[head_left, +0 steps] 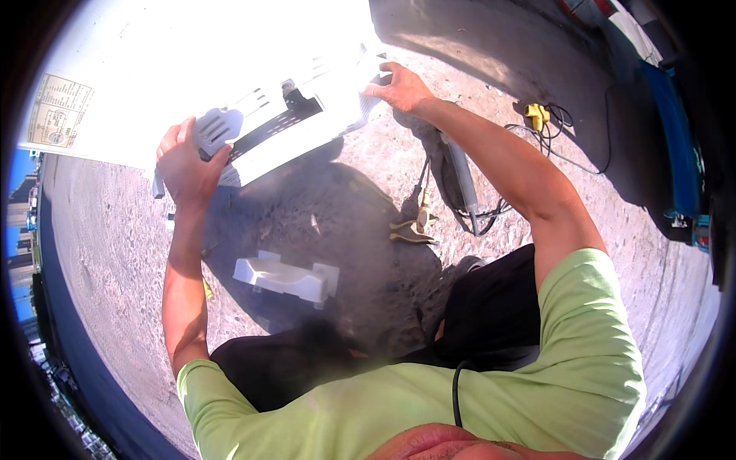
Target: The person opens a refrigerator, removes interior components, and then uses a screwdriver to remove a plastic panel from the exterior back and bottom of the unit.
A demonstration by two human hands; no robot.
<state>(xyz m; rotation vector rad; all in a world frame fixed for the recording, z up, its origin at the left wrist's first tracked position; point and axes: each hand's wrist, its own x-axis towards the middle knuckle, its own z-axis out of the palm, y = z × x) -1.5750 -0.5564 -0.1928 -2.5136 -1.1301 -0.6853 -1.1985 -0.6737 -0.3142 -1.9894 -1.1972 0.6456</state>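
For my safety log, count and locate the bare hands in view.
2: left hand on the slotted piece at the white unit's left end; right hand at its right end.

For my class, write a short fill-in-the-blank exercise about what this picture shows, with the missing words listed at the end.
1. The ____ hand grips the grey slotted piece.
2. The right hand holds an edge of the large unit, coloured ____.
3. The loose plastic piece lies in the dark ____ cast across the ground.
4. The small connector beyond the right forearm is coloured ____.

Missing words: left; white; shadow; yellow.
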